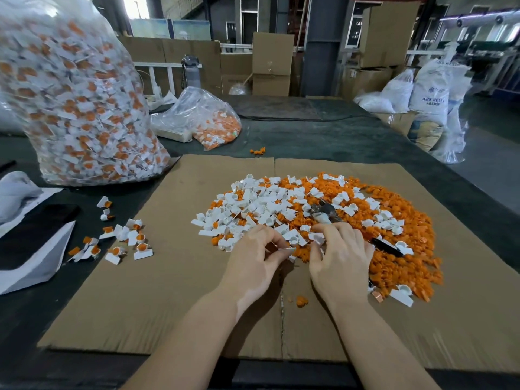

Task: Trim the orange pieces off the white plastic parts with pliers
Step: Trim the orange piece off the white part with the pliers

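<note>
A heap of white plastic parts [261, 206] and orange pieces [399, 249] lies on a cardboard sheet [168, 277]. My left hand [253, 257] pinches a white plastic part [285, 249] just in front of the heap. My right hand [342, 254] grips the pliers [323, 212]; the metal jaws stick out above the fingers and a black handle [387, 247] shows to the right. Untrimmed white parts with orange pieces [123, 240] lie in a loose group at the cardboard's left edge.
A big clear bag [76, 102] full of white-and-orange parts stands at the left. A smaller bag [202, 119] lies behind the cardboard. Grey cloth and white sheets [25, 220] lie at the left edge. Cardboard boxes and sacks stand beyond the dark table [337, 136].
</note>
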Tool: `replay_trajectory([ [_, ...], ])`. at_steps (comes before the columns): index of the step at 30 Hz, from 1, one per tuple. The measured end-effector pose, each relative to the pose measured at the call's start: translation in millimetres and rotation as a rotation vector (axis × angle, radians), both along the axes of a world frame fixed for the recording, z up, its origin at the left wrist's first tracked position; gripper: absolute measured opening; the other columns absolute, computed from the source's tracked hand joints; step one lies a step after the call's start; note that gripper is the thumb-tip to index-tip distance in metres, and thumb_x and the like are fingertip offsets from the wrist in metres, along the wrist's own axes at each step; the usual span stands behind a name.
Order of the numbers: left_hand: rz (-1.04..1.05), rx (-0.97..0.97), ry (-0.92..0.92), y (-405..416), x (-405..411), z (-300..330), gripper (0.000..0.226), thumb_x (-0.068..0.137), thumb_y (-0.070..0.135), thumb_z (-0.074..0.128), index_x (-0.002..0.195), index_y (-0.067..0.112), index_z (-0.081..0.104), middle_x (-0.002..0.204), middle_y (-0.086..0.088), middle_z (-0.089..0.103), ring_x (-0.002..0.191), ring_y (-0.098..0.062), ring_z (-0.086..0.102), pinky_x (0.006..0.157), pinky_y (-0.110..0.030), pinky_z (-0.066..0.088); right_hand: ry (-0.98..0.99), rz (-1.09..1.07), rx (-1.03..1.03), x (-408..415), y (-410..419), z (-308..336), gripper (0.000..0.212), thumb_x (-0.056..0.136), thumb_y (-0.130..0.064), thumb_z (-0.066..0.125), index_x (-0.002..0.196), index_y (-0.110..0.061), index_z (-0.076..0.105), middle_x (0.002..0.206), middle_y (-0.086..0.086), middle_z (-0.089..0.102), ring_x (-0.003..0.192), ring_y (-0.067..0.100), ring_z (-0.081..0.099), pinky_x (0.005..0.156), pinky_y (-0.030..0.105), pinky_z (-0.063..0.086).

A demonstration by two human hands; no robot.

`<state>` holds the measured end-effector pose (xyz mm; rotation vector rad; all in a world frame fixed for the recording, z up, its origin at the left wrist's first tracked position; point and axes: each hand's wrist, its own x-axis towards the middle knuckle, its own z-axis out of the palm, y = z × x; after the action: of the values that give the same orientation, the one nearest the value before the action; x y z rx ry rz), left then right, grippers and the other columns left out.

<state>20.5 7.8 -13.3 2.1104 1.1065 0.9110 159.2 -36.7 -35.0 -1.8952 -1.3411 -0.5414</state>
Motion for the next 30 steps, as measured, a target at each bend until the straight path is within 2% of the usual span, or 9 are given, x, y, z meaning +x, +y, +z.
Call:
replay_trajectory([
  [5, 0.062, -0.044, -0.027, -1, 11, -7, 0.014, 0.088, 0.025, 0.065, 0.078, 0.031, 0.056, 0.083, 0.014, 0.055, 0.077, -0.003, 0.05, 0.065, -0.006, 0.036, -0.109, 0.15, -0.057, -3, -4, 3, 0.014, 0.067, -0.016, 0.077, 0.07, -0.015, 0.064, 0.072, -0.001, 0.064, 0.074, 0.024, 0.057, 0.074, 0.035, 0.032],
  [7, 0.085, -0.02, -0.018, 1, 14, -8, 0.007, 0.09, 0.022, 0.061, 0.096, 0.025, 0.064, 0.09, 0.013, 0.055, 0.084, -0.004, 0.048, 0.069, -0.001, 0.034, -0.14, 0.154, -0.122, -5, -5, 5, 0.017, 0.066, -0.017, 0.081, 0.07, -0.016, 0.065, 0.071, -0.002, 0.065, 0.074, 0.025, 0.059, 0.073, 0.038, 0.039],
  [9, 0.091, 0.032, -0.003, 3, 17, -10, 0.019, 0.093, 0.021, 0.057, 0.11, 0.022, 0.065, 0.095, 0.014, 0.05, 0.088, -0.002, 0.044, 0.073, 0.004, 0.029, -0.149, 0.157, -0.155, -6, -4, 5, 0.02, 0.064, -0.012, 0.083, 0.071, -0.015, 0.065, 0.07, -0.001, 0.066, 0.071, 0.025, 0.06, 0.071, 0.041, 0.044],
  [14, 0.095, 0.074, -0.041, 1, 21, -10, 0.016, 0.094, 0.02, 0.055, 0.107, 0.019, 0.065, 0.094, 0.012, 0.052, 0.081, 0.001, 0.046, 0.072, 0.003, 0.03, -0.085, 0.164, -0.183, -3, -2, 4, 0.017, 0.069, -0.006, 0.079, 0.082, -0.011, 0.071, 0.075, 0.004, 0.066, 0.074, 0.029, 0.06, 0.07, 0.044, 0.045],
  [16, 0.102, 0.051, -0.084, 1, 20, -11, 0.014, 0.094, 0.018, 0.055, 0.105, 0.019, 0.063, 0.096, 0.008, 0.057, 0.084, -0.002, 0.051, 0.071, 0.001, 0.034, -0.066, 0.172, -0.218, -3, -2, 4, 0.009, 0.076, -0.007, 0.074, 0.083, -0.011, 0.07, 0.08, 0.005, 0.064, 0.08, 0.03, 0.058, 0.074, 0.044, 0.043],
  [19, 0.076, 0.078, -0.1, -1, 18, -11, 0.024, 0.094, 0.013, 0.053, 0.116, 0.022, 0.062, 0.098, 0.009, 0.054, 0.085, -0.002, 0.05, 0.073, 0.001, 0.034, -0.036, 0.182, -0.218, -2, -2, 4, 0.005, 0.08, -0.009, 0.07, 0.08, -0.012, 0.066, 0.082, 0.004, 0.062, 0.083, 0.028, 0.057, 0.076, 0.043, 0.042],
  [26, -0.113, 0.225, -0.029, -10, 17, -12, 0.016, 0.092, 0.011, 0.056, 0.105, 0.017, 0.062, 0.097, 0.007, 0.062, 0.086, -0.001, 0.051, 0.077, -0.002, 0.036, 0.321, 0.247, -0.057, 2, -4, 8, 0.007, 0.088, -0.01, 0.061, 0.089, -0.011, 0.068, 0.086, 0.0, 0.067, 0.087, 0.019, 0.059, 0.077, 0.033, 0.048],
  [28, -0.105, 0.181, -0.007, -10, 18, -13, 0.011, 0.093, 0.015, 0.056, 0.102, 0.02, 0.06, 0.093, 0.007, 0.065, 0.083, -0.002, 0.055, 0.072, -0.004, 0.038, 0.405, 0.296, -0.006, 2, -6, 9, 0.009, 0.088, -0.008, 0.06, 0.09, -0.013, 0.069, 0.084, -0.004, 0.066, 0.084, 0.016, 0.06, 0.075, 0.03, 0.049],
  [30, -0.016, 0.046, -0.107, -7, 18, -13, 0.011, 0.093, 0.017, 0.057, 0.098, 0.027, 0.057, 0.086, 0.011, 0.064, 0.079, 0.001, 0.058, 0.068, -0.004, 0.04, 0.487, 0.364, 0.046, 2, -7, 11, 0.013, 0.088, -0.006, 0.061, 0.089, -0.017, 0.068, 0.081, -0.011, 0.065, 0.08, 0.007, 0.061, 0.073, 0.021, 0.049],
])
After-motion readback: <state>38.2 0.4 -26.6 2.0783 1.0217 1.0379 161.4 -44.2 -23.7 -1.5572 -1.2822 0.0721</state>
